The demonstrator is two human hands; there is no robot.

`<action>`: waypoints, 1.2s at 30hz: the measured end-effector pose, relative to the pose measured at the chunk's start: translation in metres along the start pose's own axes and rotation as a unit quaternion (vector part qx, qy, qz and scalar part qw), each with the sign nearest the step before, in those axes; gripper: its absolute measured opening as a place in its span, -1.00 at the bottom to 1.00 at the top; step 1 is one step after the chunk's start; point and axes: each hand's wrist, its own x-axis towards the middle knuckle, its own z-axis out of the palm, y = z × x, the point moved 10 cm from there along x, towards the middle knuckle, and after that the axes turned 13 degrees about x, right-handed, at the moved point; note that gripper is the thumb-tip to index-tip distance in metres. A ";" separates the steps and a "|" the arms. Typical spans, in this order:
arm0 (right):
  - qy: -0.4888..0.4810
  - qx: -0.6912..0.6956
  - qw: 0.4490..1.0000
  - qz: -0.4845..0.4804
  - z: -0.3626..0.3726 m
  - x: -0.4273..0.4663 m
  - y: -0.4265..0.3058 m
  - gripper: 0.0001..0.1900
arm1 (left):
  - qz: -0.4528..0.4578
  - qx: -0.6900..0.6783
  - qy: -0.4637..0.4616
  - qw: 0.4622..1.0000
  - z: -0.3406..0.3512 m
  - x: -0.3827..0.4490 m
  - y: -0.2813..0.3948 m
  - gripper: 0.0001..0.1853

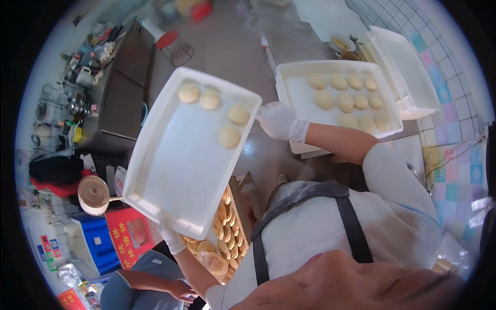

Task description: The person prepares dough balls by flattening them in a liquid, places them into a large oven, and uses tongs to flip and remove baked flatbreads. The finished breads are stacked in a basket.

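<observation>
A white plastic tray (pixel 186 162) is held up, tilted, between my two gloved hands. Several round dough balls (pixel 209 99) sit in it near its far end, and the rest of its floor is bare. My right hand (pixel 278 121) grips the far right corner. At the lower edge, my left hand (pixel 170 234) has hold of the rim, its fingers partly hidden by the tray. To the right, another white tray (pixel 298 120) rests on top of a stack, with rows of dough balls (pixel 345 102) inside.
Browned flatbreads (pixel 228 232) fill a display below the held tray. A co-worker's forearm (pixel 155 281) is close to my left arm. More white trays (pixel 410 73) lean by the tiled wall. A red stool (pixel 167 39) and a steel cabinet (pixel 122 95) stand across the floor.
</observation>
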 end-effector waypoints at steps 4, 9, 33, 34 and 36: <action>-0.481 -0.150 0.861 -0.062 0.196 -0.022 0.042 -0.74 | -0.062 0.020 0.032 0.997 -0.021 -0.038 -0.068 -0.60; -0.682 -0.159 0.710 -0.081 0.209 -0.061 0.069 -0.69 | -0.103 0.027 0.127 0.986 -0.021 -0.073 -0.121 -0.62; -0.560 -0.022 0.828 -0.009 0.009 -0.044 0.064 -0.73 | -0.011 0.132 -0.373 0.919 0.396 0.068 -0.067 -0.68; -0.562 -0.030 0.827 -0.018 0.015 -0.043 0.060 -0.73 | 0.013 0.179 -0.362 0.915 0.408 0.076 -0.082 -0.66; -0.565 -0.039 0.823 -0.024 0.031 -0.050 0.058 -0.72 | 0.028 0.242 -0.356 0.902 0.424 0.083 -0.091 -0.65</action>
